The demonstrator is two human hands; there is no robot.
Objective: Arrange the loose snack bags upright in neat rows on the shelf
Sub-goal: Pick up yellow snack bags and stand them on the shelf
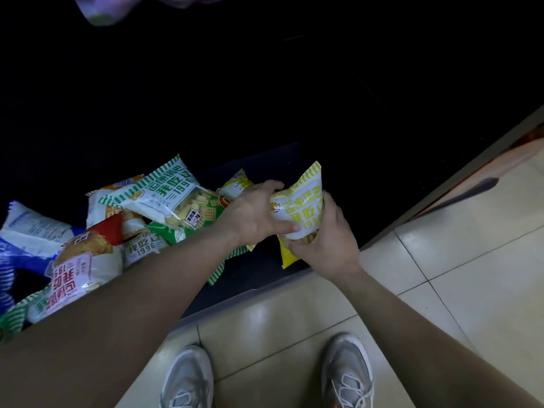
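Both hands, left hand [255,214] and right hand [322,244], curl their fingers around a puffy yellow-and-white plastic snack bag [297,212] held over the dark low shelf [265,278], and it looks light, soft and crinkly, so holding its sides gently seems best.

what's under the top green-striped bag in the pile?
Edges of an orange-striped bag and another green bag poke out beneath the green-striped bag. Their fronts and the shelf below are covered.
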